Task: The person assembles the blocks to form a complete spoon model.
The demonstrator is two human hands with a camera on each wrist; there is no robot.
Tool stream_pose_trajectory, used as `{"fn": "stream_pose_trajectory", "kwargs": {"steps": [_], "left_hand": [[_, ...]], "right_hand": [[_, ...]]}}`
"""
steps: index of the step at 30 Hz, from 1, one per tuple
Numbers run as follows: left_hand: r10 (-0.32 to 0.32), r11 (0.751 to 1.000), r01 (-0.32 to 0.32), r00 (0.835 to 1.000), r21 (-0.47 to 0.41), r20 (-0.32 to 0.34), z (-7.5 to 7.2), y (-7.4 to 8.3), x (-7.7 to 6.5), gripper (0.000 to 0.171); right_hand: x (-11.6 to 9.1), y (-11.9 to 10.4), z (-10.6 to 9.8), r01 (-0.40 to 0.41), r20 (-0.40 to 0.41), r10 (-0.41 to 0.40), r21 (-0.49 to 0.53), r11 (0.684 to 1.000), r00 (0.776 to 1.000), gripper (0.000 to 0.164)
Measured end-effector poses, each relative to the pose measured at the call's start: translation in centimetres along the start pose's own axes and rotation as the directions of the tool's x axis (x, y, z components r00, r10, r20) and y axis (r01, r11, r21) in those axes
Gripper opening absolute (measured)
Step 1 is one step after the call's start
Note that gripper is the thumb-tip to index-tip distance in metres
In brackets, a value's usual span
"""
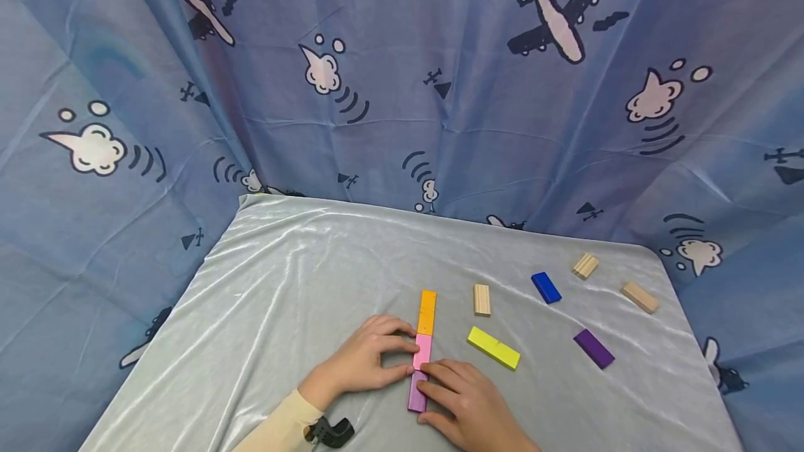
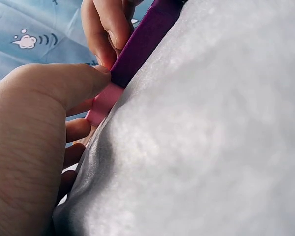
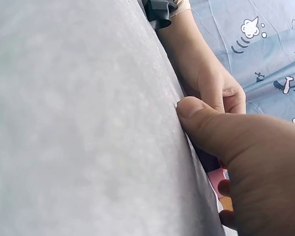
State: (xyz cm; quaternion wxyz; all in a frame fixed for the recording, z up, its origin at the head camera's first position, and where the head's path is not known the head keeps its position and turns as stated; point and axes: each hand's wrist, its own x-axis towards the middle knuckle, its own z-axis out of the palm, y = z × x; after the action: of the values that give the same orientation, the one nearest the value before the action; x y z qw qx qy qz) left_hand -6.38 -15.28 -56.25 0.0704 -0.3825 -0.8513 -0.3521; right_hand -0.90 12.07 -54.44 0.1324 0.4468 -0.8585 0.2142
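Three blocks lie end to end in a row on the cloth: an orange block [image 1: 427, 311] farthest, a pink block [image 1: 423, 349] in the middle and a purple block [image 1: 417, 396] nearest. My left hand [image 1: 367, 356] touches the row from the left, fingertips along the pink block and thumb tip by the seam with the purple one. From the right, fingertips of my right hand [image 1: 467, 403] rest on the purple block near that seam, its thumb beside the near end. In the left wrist view the purple block [image 2: 145, 44] butts against the pink block [image 2: 104, 103].
Right of the row lie a yellow block [image 1: 493, 348], a blue block [image 1: 546, 287], a dark purple block [image 1: 594, 348] and plain wooden blocks [image 1: 481, 300], [image 1: 585, 266], [image 1: 640, 297]. A pale cloth [image 1: 301, 277] covers the table. Patterned blue curtain [image 1: 377, 124] hangs behind.
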Motion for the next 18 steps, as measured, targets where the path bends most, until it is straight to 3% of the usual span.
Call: {"fn": "stream_pose_trajectory", "kwargs": {"steps": [8, 18], "left_hand": [[0.006, 1.0, -0.006, 1.0, 0.008, -0.008, -0.2, -0.3, 0.3, 0.026], [0.011, 1.0, -0.011, 1.0, 0.012, 0.0, -0.1, -0.2, 0.0, 0.027]], "right_hand": [[0.4, 0.5, -0.3, -0.017, -0.013, 0.018, 0.095, 0.995, 1.0, 0.044], [0.2, 1.0, -1.2, -0.171, 0.029, 0.169, 0.103, 0.98, 0.985, 0.048]]}}
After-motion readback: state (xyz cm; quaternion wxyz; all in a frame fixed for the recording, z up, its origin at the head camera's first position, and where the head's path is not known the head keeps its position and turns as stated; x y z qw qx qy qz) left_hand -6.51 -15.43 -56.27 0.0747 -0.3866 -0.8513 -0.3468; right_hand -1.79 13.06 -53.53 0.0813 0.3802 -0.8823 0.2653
